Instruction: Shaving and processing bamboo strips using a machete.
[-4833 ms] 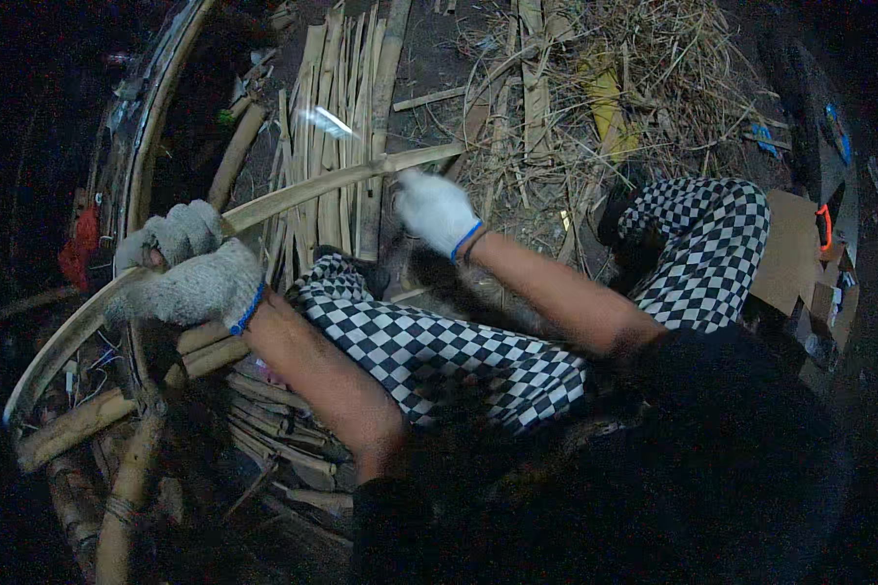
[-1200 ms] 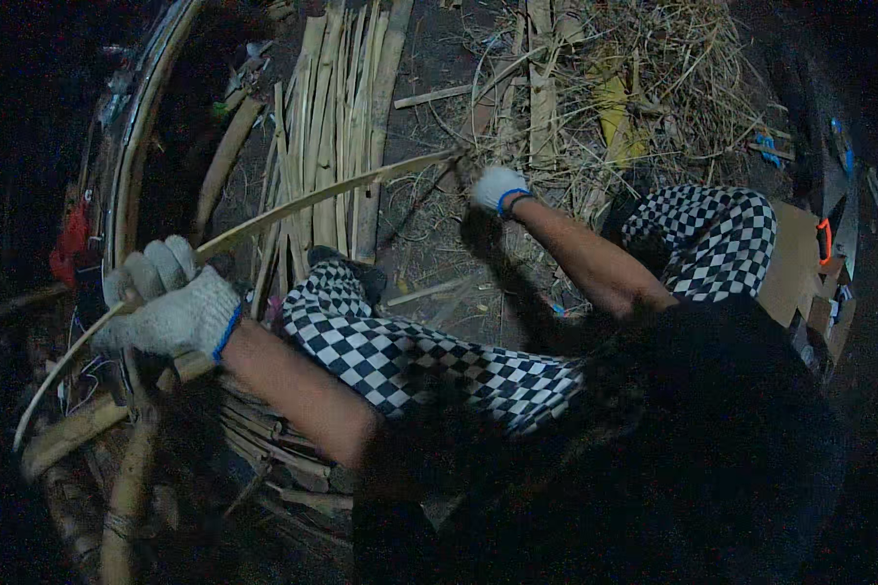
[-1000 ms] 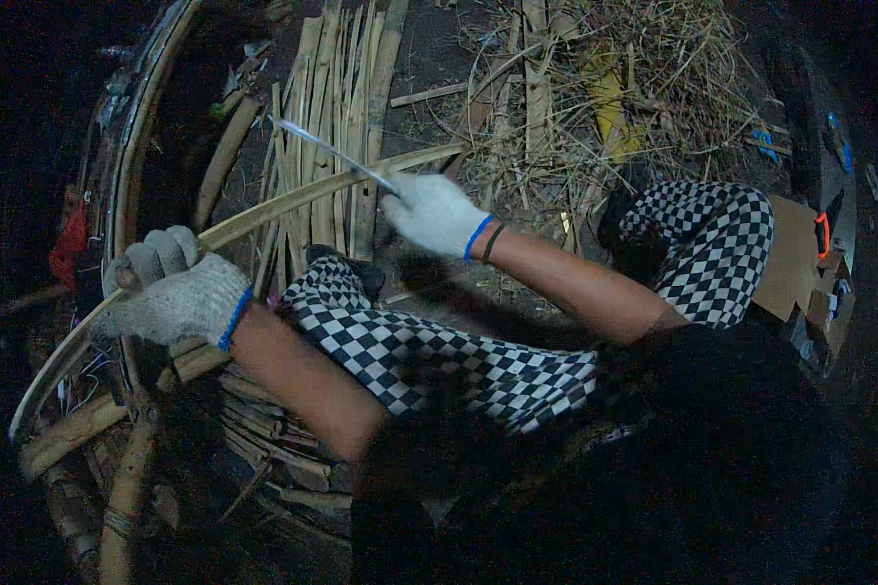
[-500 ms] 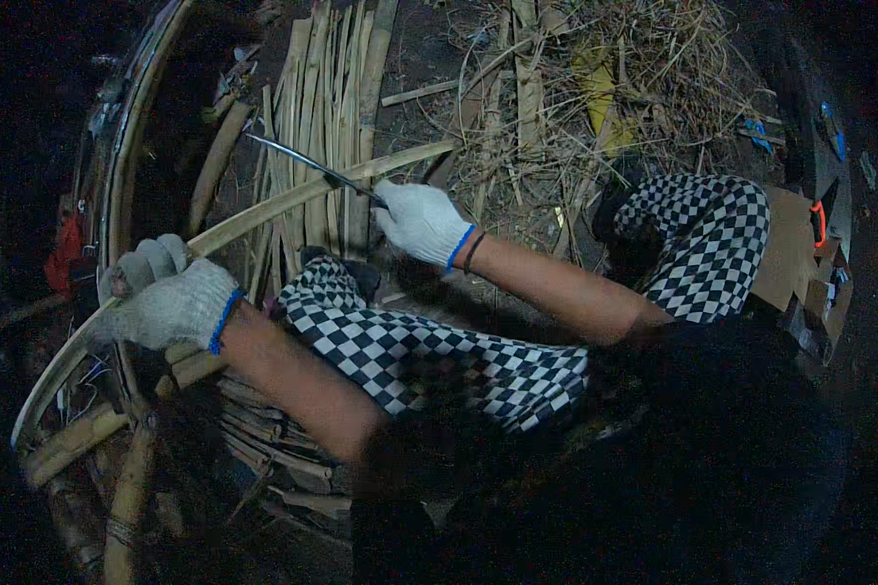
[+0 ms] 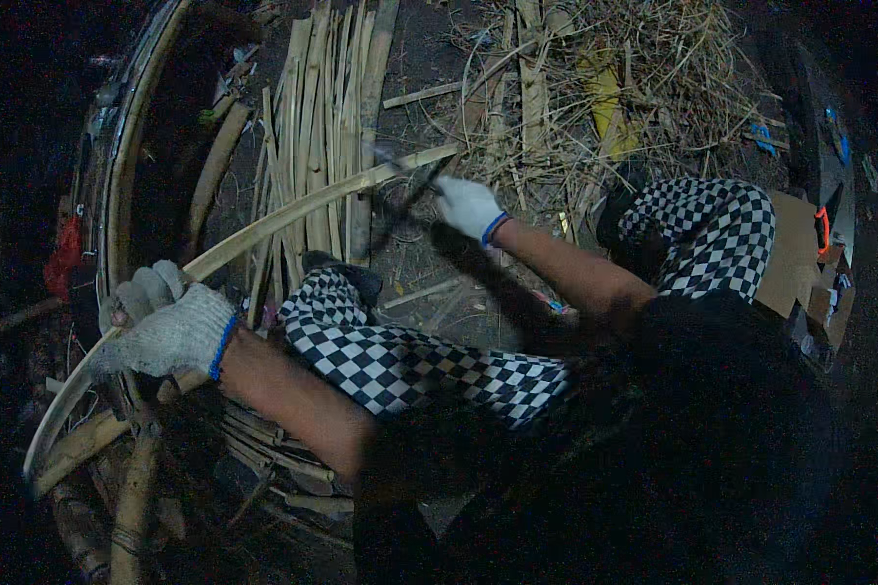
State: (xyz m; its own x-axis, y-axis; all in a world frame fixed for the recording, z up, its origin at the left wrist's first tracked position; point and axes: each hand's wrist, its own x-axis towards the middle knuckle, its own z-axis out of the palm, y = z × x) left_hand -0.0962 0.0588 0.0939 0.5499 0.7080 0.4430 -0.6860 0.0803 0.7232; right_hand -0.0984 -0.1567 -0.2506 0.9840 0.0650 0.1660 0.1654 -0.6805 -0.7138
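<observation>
My left hand (image 5: 171, 327), in a white knit glove with a blue cuff, is closed around a long, pale bamboo strip (image 5: 283, 216). The strip slants up to the right from my fist, and its other end runs down to the lower left. By the strip's far end, my right hand (image 5: 470, 210), gloved alike, is closed on the handle of a long thin-bladed knife (image 5: 431, 182). Motion smears the blade, so I cannot tell whether it touches the strip. My fingers hide most of the handle.
Split bamboo strips (image 5: 317, 127) lie in a bundle beyond the strip. Loose shavings (image 5: 654, 88) heap at the upper right. Bamboo poles (image 5: 132, 507) stand at the lower left, above stacked pieces (image 5: 273, 444). A cardboard box (image 5: 790, 258) sits right of my checkered trouser leg (image 5: 702, 229).
My right hand has moved right along the strip with the knife, toward the strip's far end. My left hand keeps its grip, and the strip has shifted only slightly.
</observation>
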